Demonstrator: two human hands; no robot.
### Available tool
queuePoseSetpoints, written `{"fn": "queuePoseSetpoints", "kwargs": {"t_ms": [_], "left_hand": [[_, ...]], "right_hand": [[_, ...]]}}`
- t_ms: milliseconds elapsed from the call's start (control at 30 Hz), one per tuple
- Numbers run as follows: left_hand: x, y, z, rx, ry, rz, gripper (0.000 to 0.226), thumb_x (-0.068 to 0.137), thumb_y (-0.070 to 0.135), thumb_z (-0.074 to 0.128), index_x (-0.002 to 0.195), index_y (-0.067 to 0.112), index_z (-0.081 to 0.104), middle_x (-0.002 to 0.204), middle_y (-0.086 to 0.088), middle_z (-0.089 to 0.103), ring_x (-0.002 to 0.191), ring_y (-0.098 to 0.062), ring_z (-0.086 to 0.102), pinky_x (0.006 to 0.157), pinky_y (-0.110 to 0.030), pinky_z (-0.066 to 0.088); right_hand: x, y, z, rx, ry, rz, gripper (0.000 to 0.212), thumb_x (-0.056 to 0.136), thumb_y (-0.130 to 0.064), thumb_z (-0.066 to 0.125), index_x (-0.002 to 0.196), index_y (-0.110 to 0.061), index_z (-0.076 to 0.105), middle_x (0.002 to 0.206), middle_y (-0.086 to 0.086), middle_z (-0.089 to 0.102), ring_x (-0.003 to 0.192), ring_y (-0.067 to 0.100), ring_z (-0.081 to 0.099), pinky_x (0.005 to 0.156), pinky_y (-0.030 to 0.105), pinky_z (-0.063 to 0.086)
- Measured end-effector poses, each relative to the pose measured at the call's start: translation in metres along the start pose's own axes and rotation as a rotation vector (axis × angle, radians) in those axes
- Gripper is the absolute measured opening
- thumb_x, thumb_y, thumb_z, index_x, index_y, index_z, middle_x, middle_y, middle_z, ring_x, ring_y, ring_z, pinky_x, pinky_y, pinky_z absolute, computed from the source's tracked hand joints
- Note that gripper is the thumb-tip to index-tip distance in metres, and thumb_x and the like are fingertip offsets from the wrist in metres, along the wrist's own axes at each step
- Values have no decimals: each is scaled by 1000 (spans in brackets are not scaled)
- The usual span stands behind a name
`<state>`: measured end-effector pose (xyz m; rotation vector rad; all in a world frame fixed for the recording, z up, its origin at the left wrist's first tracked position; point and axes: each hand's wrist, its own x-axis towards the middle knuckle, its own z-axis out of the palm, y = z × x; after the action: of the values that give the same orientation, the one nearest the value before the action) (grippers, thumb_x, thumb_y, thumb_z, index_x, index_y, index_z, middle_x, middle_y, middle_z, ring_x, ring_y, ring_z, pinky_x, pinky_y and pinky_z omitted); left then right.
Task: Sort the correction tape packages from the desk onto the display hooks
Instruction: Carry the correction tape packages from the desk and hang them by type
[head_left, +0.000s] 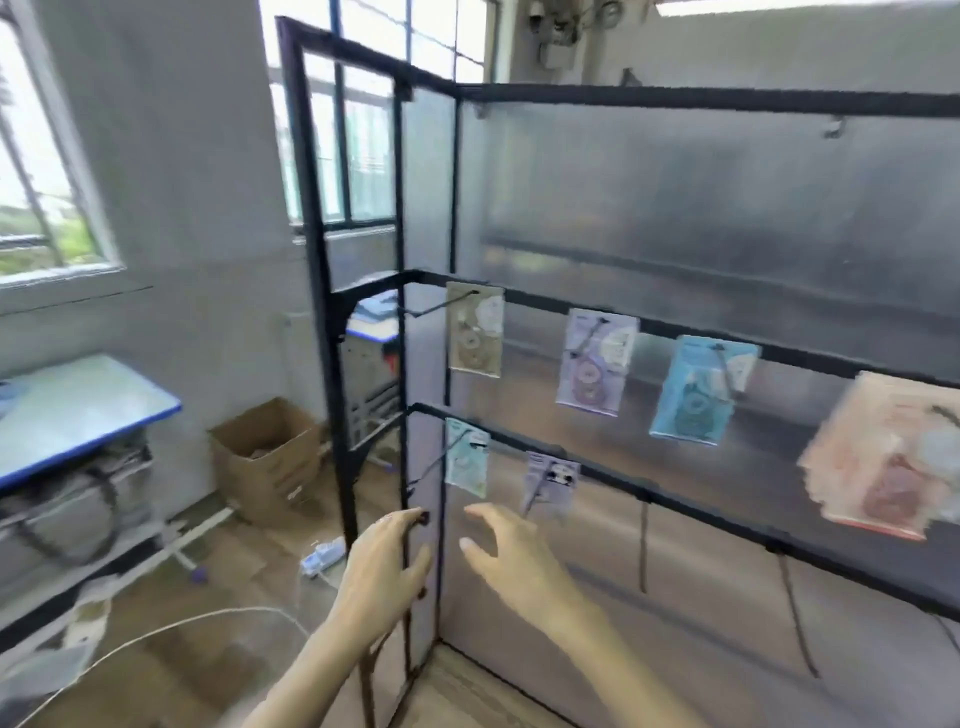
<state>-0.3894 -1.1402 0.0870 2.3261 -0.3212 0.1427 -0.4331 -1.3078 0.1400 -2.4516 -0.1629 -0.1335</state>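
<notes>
Display rack (623, 101), black frame with translucent panels, two hook rails in use. Upper rail: four packages hung, tan (475, 329), lilac (595, 362), blue (698, 391) and pink (883, 454), the pink blurred at the frame's 3 o'clock edge. Lower rail: mint package (466, 457) and small lilac package (550, 480); bare hooks (643, 540) hang further along toward 4 o'clock. Left hand (387, 564): fingers loosely curled at the rack's corner post, thumb apart, holding no package; whether it grips the post cannot be told. Right hand (511, 556): fingers spread and straight, empty, just below the small lilac package, which lies at 1 o'clock from the fingertips, long axis upright, apart from them. The right hand is the nearer to that package; the left is nearer the mint one, at its 1 o'clock. Desk (78, 410), blue-edged, at 9 o'clock, well apart from both hands; no package is plainly visible on the part in view. Judgement: both hands being empty, the next move calls for a turn toward the desk.
</notes>
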Motion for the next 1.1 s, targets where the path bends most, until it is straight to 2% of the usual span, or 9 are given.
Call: {"fn": "queuePoseSetpoints", "kwargs": {"t_ms": [67,167,267,367,433,500,600,867,1100], "left_hand": [[2,-30,-26,26,76,-85,45,89,23,64,132,12,58,129,-3,62,122,-20,56,101,-27,39],[3,-77,-66,50,162,-208,47,90,23,65,135,13,56,132,-2,60,124,-19,54,103,-27,37],[1,-125,-106,56,240,-313,48,89,23,64,135,16,56,132,1,60,123,-18,54,103,-24,35],[0,-174,-148,107,310,-424,69,76,51,45,132,14,59,128,-1,63,120,-22,57,103,-30,38],[1,-210,-174,147,360,-480,81,68,56,33,129,12,62,123,-3,66,116,-24,61,101,-32,39],[1,-244,-198,178,384,-555,73,71,51,40,129,12,62,124,-5,67,115,-24,61,100,-32,40],[-4,-280,-228,199,398,-636,60,78,39,50,131,13,60,129,-5,64,119,-24,59,103,-33,39],[-11,-348,-271,152,480,-834,65,77,42,48,133,10,58,132,-5,62,125,-21,56,109,-30,37],[20,-402,-307,110,590,-931,49,90,21,65,137,13,54,134,0,60,124,-15,55,107,-23,35]], "right_hand": [[28,-21,29,-3,-75,-62,44,97,-29,53,139,-18,47,141,-3,50,129,9,44,92,5,23],[71,-56,76,-5,-178,-136,47,95,-34,54,140,-21,47,140,-5,50,128,10,47,103,17,33],[113,-96,127,-5,-270,-210,47,94,-33,54,139,-21,47,138,-4,51,125,12,49,101,21,35],[151,-135,180,-9,-359,-263,46,94,-31,54,138,-19,48,138,-2,52,126,13,48,100,19,33],[175,-156,214,-31,-395,-314,44,95,-32,52,138,-20,47,139,-4,51,127,12,47,98,19,33],[196,-176,246,-77,-408,-361,43,96,-32,50,138,-21,46,139,-6,50,128,12,47,94,18,32],[223,-204,290,-130,-437,-423,47,97,-33,47,141,-19,43,142,-2,48,129,16,46,104,24,32],[271,-274,380,-263,-567,-625,47,99,-35,41,142,-16,38,142,1,46,129,19,45,106,29,33],[342,-326,448,-238,-670,-693,46,99,-35,42,141,-16,40,140,4,49,127,22,48,104,33,38]]}}
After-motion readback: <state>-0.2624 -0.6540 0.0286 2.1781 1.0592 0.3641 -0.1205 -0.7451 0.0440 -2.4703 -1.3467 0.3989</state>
